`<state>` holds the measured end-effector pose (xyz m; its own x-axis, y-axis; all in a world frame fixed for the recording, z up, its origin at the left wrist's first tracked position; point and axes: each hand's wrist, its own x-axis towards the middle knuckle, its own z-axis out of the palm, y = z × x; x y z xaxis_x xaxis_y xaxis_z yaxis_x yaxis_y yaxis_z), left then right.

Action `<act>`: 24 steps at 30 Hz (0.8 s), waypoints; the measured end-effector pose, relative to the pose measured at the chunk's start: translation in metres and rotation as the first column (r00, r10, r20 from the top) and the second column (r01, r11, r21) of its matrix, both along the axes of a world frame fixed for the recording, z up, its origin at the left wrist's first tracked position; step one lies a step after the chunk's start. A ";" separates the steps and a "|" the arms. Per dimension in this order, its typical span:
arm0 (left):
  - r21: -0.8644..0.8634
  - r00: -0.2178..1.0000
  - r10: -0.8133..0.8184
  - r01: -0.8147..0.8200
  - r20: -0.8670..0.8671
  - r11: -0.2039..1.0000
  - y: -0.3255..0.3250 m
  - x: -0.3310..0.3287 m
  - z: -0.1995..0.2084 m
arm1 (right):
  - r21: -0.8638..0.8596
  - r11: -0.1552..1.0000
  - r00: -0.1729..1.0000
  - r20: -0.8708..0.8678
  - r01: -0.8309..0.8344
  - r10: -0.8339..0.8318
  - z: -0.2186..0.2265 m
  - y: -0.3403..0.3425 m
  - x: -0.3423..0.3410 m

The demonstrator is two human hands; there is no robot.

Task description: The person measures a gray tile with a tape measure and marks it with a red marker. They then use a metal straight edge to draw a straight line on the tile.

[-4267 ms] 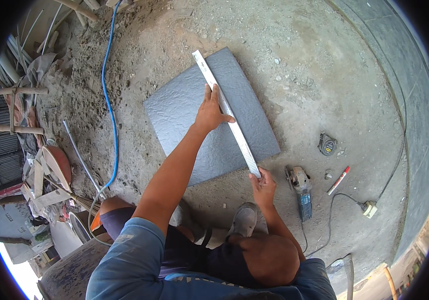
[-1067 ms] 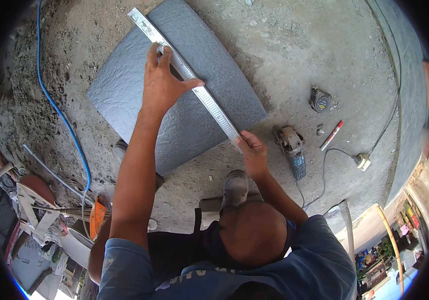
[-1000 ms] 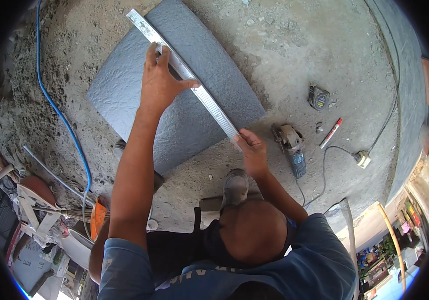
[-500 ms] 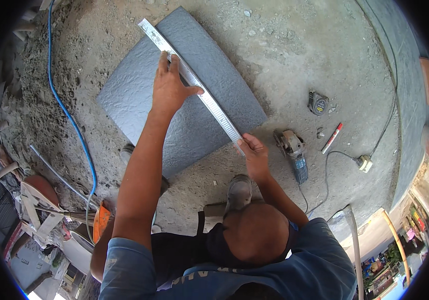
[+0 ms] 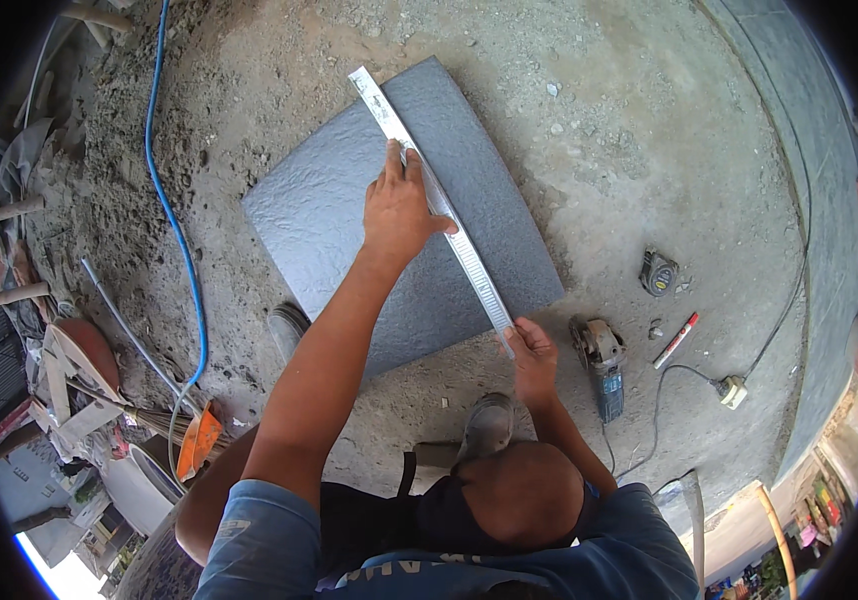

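Note:
A large square grey tile (image 5: 324,215) with a rough stone-like face lies on the ground, turned at a slant. Across it runs a long silver metal straightedge (image 5: 481,282), ridged toward its near end; its far end juts past the tile's edge. My left hand (image 5: 401,212) rests on the straightedge around its middle, fingers and thumb spread along it and pressing. At the near end, my right hand (image 5: 531,355) pinches the straightedge between thumb and fingers, just beyond the tile's near edge.
Right of my right hand lie an angle grinder (image 5: 601,370), a tape measure (image 5: 657,273) and a red-and-white marker (image 5: 676,340). A cord with a pale plug (image 5: 732,391) runs behind them. A blue hose (image 5: 171,215) and scrap wood lie left. My shoe (image 5: 488,425) is near the tile.
The whole view has shifted, so everything sits lower and farther right in the picture. My hands keep about the same places on the straightedge, and it shows no clear movement on the tile.

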<state>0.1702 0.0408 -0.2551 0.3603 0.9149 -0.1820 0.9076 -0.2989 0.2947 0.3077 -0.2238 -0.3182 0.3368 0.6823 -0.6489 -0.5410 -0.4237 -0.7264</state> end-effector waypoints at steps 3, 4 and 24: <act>-0.011 1.000 0.002 -0.002 -0.026 1.000 -0.001 0.002 0.002 | -0.023 1.000 1.000 -0.003 -0.003 0.003 -0.001 0.000 0.001; -0.011 1.000 0.002 -0.003 -0.028 1.000 -0.001 0.002 0.003 | -0.014 1.000 1.000 -0.001 -0.012 0.012 -0.001 0.000 0.001; -0.024 0.957 -0.008 0.001 -0.288 1.000 -0.004 0.022 0.016 | -0.030 0.969 0.444 0.885 -0.246 0.140 0.065 -0.094 0.068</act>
